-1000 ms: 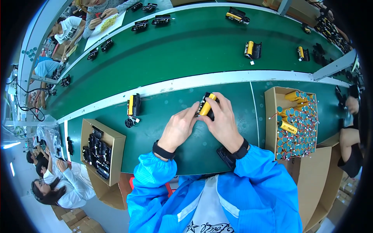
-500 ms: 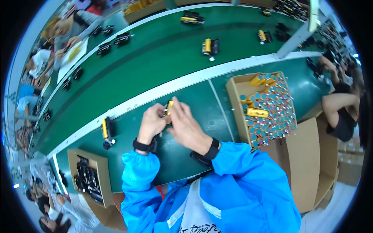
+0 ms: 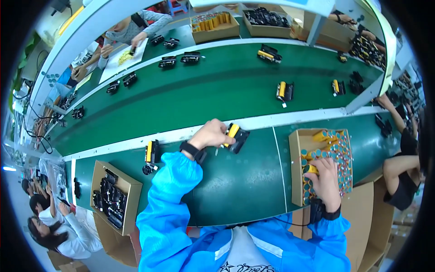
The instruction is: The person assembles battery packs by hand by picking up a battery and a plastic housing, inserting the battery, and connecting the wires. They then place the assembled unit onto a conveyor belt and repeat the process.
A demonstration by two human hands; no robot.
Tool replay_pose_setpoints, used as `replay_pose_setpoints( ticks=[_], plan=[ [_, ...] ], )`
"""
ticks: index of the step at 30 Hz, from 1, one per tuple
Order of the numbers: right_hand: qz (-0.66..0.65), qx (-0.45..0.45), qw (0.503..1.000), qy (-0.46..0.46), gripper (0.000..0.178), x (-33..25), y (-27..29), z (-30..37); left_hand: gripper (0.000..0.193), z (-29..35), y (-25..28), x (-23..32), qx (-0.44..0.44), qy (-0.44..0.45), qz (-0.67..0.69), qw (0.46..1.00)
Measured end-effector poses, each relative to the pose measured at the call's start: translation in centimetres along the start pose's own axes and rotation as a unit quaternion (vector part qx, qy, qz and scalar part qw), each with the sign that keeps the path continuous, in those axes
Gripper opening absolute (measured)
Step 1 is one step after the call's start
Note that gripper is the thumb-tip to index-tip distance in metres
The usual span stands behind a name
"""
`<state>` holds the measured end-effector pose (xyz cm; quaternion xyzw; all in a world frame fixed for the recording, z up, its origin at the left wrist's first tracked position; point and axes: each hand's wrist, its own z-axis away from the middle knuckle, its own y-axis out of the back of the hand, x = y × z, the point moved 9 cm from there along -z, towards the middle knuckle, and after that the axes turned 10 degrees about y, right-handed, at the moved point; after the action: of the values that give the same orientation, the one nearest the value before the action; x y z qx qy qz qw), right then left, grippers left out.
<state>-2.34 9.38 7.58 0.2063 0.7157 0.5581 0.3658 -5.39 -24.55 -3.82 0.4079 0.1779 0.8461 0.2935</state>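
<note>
Near the white rail, my left hand is closed on a black plastic housing that has a yellow cylindrical battery seated in it. A short connector lead hangs beside that housing. Over on the right, my right hand reaches into a cardboard box full of upright yellow batteries with teal ends. Its fingers close around a yellow battery lying on top of the others. My palm hides part of the box's contents.
Another housing with a battery rests left of my left arm. A cardboard box of black housings stands at the near left. Beyond the rail, a green belt carries several housings. A metal post rises at right; co-workers sit around.
My hands have separated: the right one has moved right to the battery box and taken hold of a battery, while the left keeps the housing. The view has tilted up, showing more of the far side.
</note>
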Motion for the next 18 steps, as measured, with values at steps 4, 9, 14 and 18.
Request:
replay_pose_setpoints(
  ticks=[4,9,14,18],
  plan=[
    [-0.044,0.157,0.986,0.046,0.036,-1.1,4.8,0.1,0.041,-4.4,6.2,0.3,0.139,-0.028,-0.008,0.99],
    [-0.477,0.433,0.763,-0.043,0.028,4.8,7.1,5.7,0.042,-9.1,9.0,2.9,0.099,-0.061,-0.074,0.99],
    [-0.644,0.394,0.656,-0.018,0.033,5.2,5.7,4.6,0.024,-14.5,18.0,2.0,0.345,-0.083,-0.11,0.929],
    [-0.742,0.312,0.594,0.006,0.035,2.9,3.5,1.2,0.017,-16.1,20.9,3.8,0.63,-0.119,-0.396,0.657]
  ],
)
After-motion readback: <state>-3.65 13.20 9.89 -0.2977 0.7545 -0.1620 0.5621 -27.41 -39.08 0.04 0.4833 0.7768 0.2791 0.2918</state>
